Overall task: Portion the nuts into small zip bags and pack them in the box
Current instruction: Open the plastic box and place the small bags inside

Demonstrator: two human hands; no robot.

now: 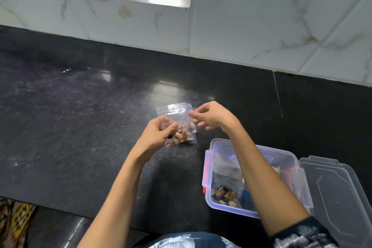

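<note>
Nuts sat bagged in the open box (209, 167) near the bench (80, 127) edge — beyond, left hand (159, 137) pinched a part-filled zip bag (177, 125) steady while right hand's (209, 118) fingers nipped its top edge, likely to seal.

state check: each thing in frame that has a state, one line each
zip bag: nuts inside, held above the counter; seal state unclear
left hand: grips the bag's lower part
right hand: fingers curled beside the bag's top corner; contact unclear
box: open, on the counter
lid: off, lying right of the box
bag in box: holds nuts, lying inside
</note>
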